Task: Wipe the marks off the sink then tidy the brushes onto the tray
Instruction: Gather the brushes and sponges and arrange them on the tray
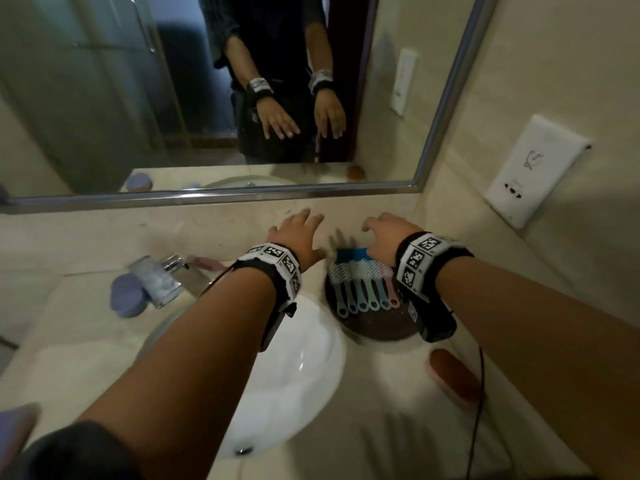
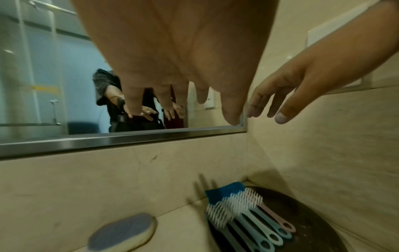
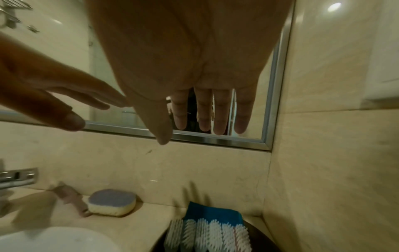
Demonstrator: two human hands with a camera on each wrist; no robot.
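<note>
- Hovering over the back right corner of the counter, both hands hold nothing: the left hand (image 1: 298, 237) has its fingers straight and spread, and the right hand (image 1: 388, 237) has its fingers extended and slightly apart.
- The brushes (image 1: 363, 284) lie in a neat row on the dark round tray (image 1: 381, 327), bristle heads toward the mirror (image 1: 138, 98) and handles toward the person, so their long axes run front to back.
- A blue cloth (image 1: 353, 253) lies under the bristle heads at the tray's far edge, just below the right hand.
- From the fingers, the brushes sit below and slightly toward the person; the right hand is the nearer one, almost directly above the heads, while the left hand is beside the tray, over bare counter.
- The white sink (image 1: 294, 375) is to the left of the tray, below the left forearm; any marks on it are too faint to tell.
- A purple-topped sponge (image 3: 112, 202) rests on the counter between the faucet (image 1: 162, 275) and the tray.
- With the brushes gathered on the tray, the tidying looks finished, as a judgement.
</note>
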